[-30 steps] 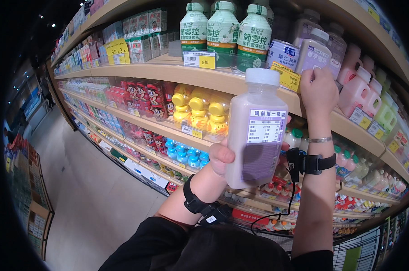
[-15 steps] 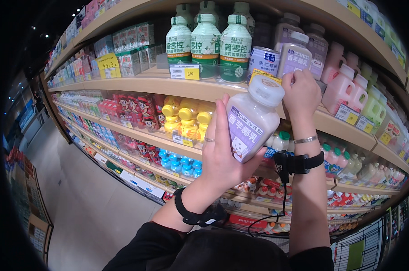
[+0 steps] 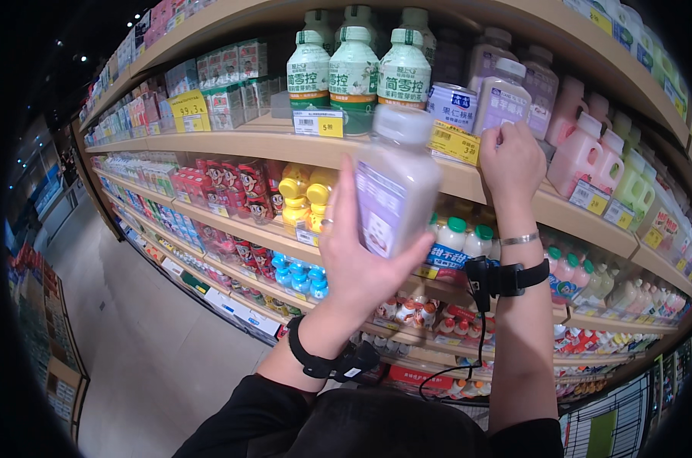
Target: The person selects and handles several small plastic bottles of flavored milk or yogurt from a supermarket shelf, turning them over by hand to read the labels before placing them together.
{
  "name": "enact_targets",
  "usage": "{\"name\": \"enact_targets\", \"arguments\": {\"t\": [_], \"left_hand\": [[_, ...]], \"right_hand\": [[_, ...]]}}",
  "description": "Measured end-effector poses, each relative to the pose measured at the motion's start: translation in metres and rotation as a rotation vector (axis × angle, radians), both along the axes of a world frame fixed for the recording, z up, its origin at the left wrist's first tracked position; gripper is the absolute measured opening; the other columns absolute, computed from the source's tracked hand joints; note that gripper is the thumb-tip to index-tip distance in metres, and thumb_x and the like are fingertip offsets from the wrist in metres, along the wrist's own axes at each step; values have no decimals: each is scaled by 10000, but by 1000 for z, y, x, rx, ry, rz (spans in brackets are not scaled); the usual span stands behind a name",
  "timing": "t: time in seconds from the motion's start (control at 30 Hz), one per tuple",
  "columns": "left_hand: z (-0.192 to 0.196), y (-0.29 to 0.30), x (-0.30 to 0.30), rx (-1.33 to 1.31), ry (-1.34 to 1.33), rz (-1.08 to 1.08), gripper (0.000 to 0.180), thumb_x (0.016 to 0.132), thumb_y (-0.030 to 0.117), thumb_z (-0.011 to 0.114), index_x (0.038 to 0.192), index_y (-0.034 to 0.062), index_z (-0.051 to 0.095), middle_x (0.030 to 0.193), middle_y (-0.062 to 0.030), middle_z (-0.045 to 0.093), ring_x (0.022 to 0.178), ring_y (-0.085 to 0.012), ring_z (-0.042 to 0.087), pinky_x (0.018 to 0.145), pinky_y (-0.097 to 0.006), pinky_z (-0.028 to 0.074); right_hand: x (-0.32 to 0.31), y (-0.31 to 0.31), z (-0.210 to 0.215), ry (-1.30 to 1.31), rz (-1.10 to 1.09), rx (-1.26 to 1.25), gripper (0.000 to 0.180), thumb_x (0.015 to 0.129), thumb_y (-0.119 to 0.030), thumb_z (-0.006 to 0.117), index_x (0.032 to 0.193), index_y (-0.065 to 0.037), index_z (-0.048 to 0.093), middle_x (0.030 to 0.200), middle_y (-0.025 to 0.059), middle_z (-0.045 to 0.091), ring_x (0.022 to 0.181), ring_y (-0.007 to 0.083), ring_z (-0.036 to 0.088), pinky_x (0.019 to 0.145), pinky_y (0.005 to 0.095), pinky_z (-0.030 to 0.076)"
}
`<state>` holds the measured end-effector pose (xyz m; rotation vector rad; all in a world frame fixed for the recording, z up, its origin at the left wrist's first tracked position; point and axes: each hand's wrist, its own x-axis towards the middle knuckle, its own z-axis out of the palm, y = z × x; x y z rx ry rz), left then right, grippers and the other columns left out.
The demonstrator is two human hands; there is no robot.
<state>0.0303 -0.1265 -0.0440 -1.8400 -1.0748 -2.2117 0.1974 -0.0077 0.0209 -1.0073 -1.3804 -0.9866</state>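
— Shop shelves (image 3: 231, 145) packed with drinks. What's the left hand (image 3: 357, 259) got?
— Fingers wrapped round a pale purple bottle (image 3: 396, 183), tilted, off the shelf.
— And the right hand (image 3: 514, 160)?
— Up beside it, curled on a matching shelf bottle (image 3: 500, 103); that one isn't out yet.

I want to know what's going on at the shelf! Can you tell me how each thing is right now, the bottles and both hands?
Pale purple bottle: capped, tilted, lifted off the shelf.
Left hand: closed around the pale purple bottle.
Right hand: raised at the shelf edge, on a purple bottle that stands upright.
Green-capped bottles: upright on the upper shelf, capped.
Pink jugs: upright, capped.
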Motion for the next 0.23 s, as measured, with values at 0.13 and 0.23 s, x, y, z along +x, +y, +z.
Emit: {"name": "enact_targets", "arguments": {"t": [0.13, 0.23], "left_hand": [[9, -21, 7, 156, 231, 206, 914, 556, 94, 740, 1290, -62, 218, 1104, -179, 475, 954, -240, 515, 837, -338, 409], [1, -18, 10, 73, 186, 129, 911, 566, 101, 737, 1299, -45, 216, 1151, -190, 448, 1033, -302, 482, 876, -348, 380]], "right_hand": [[0, -1, 7, 29, -11, -11, 177, 672, -160, 530, 556, -29, 557, 625, 101, 524, 541, 275, 529, 503, 363, 429], [2, -5, -9, 21, -10, -39, 180, 675, -162, 524, 558, -31, 566, 626, 103, 529, 549, 274, 532, 508, 365, 433]]}}
